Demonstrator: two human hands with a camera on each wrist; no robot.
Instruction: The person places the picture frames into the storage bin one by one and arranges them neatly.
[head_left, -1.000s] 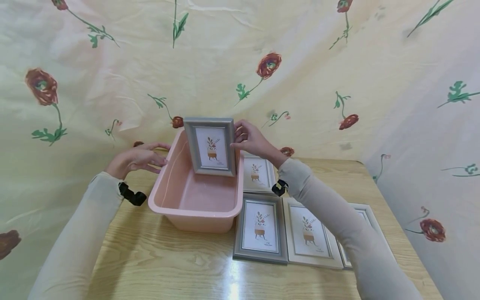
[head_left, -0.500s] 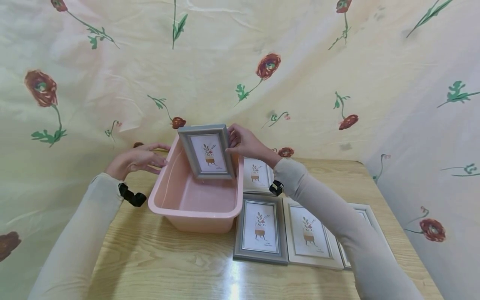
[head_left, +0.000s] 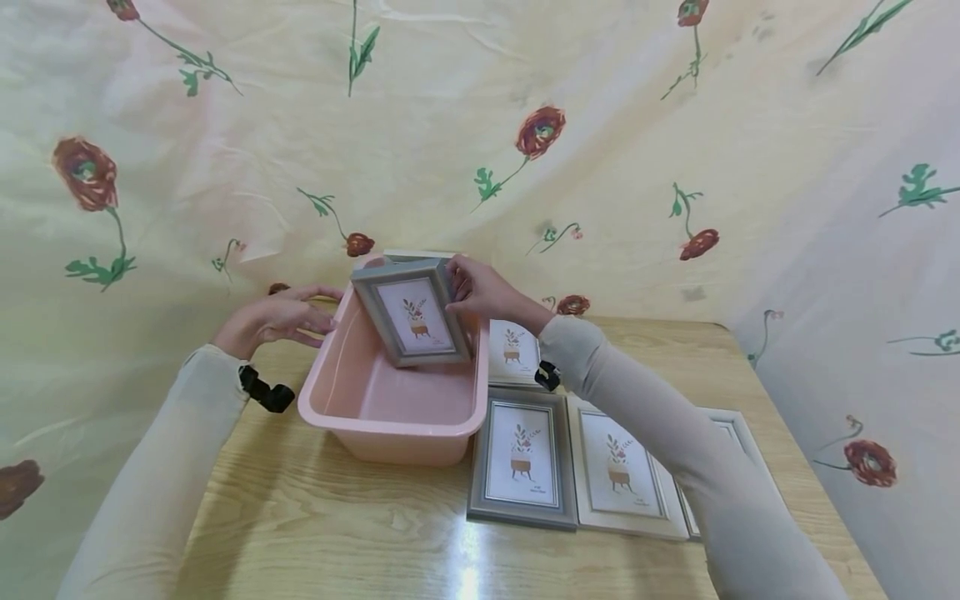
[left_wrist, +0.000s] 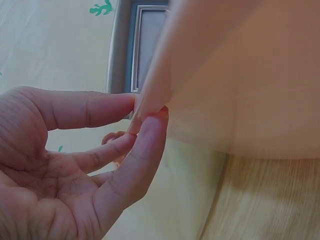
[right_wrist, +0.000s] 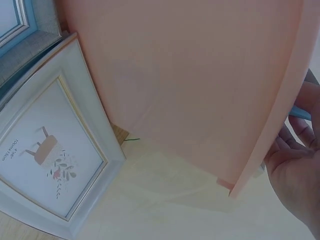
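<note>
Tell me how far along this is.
Apparently done: the edge of what looks like another frame shows at the back of the pink tub. In hand: the right hand grips a tilted gray frame partly inside; the left hand pinches the rim. Remaining, if this is packing: the frames lying beside the tub.

Inside, the pink tub [head_left: 393,428] has near-end room — the tilted frame [head_left: 415,321] blocks farther back.

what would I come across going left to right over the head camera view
Left hand, pink tub, dark gray frame lying flat, cream frame, then another frame partly hidden by the right sleeve.
</note>
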